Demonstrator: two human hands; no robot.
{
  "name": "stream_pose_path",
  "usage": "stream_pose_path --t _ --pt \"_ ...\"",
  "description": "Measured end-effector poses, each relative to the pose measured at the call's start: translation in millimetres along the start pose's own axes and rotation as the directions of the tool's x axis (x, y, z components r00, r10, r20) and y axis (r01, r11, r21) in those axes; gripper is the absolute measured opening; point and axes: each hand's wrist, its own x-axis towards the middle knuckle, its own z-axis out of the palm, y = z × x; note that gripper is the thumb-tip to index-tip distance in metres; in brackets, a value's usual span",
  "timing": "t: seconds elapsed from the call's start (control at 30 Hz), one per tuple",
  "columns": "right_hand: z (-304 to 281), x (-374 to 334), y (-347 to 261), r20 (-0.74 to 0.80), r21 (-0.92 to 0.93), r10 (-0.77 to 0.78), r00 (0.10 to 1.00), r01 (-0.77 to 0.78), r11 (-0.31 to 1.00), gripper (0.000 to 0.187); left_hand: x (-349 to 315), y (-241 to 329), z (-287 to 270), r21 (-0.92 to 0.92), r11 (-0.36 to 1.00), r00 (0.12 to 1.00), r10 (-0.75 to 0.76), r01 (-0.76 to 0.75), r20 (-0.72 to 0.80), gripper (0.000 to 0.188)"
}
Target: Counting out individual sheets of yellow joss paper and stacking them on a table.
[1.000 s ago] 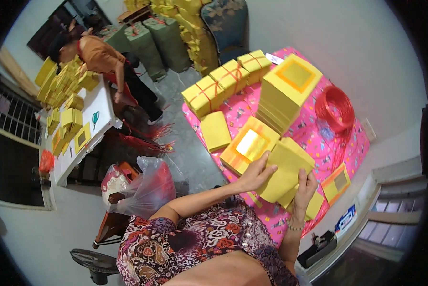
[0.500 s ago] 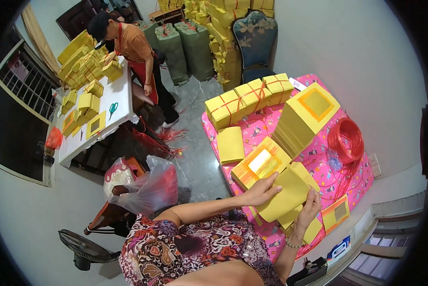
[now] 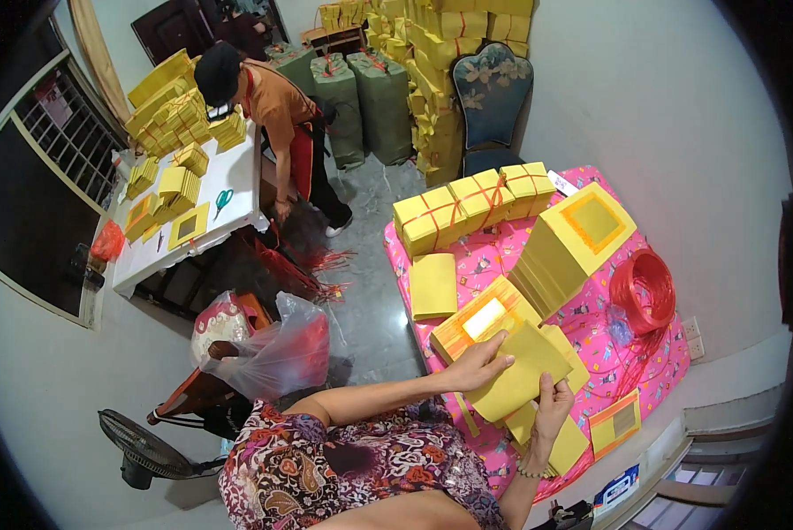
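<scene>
Now that I've edged the right grip [image 3: 552, 408] nearer the left grip [image 3: 478, 366], both pinch the paper [image 3: 522, 374], keeping it in work.

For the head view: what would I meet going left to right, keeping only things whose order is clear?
Crumpled red bag, teal scissors, left hand, right hand, red coil, wall socket.

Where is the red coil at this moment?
At the head view's right, the red coil lies on the pink tablecloth, right of the tall yellow stack.
</scene>
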Motion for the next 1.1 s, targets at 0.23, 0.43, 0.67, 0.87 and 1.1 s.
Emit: stream_pose_path --t 0.23,0.43,0.67,0.87,1.1 --pt "4.6 1.8 8.7 0.086 -0.124 0.015 0.996 -0.005 0.992 0.021 -0.4 2.8 -8.3 0.123 0.991 0.998 -0.051 0.056 -0.039 0.043" --pt "13.6 1.4 4.4 0.09 0.02 0.119 0.989 -0.122 0.992 0.015 0.7 -4.6 -13.3 0.139 0.99 0.996 -0.018 0.031 -0.092 0.041" --pt "16.7 5.4 11.0 0.158 -0.047 0.14 0.978 -0.134 0.99 0.014 1.0 -5.9 -16.1 0.088 0.995 0.983 0.069 -0.055 -0.17 0.039" --pt "19.7 4.7 16.9 0.178 -0.035 0.146 0.973 -0.142 0.989 0.015 2.6 -0.9 -22.1 0.036 0.998 0.98 0.048 -0.042 -0.195 0.042" --pt "25.6 7.5 19.6 0.208 -0.099 0.17 0.963 -0.152 0.983 0.014 4.2 -6.0 -26.8 0.088 0.996 0.959 0.005 0.02 -0.284 0.049"
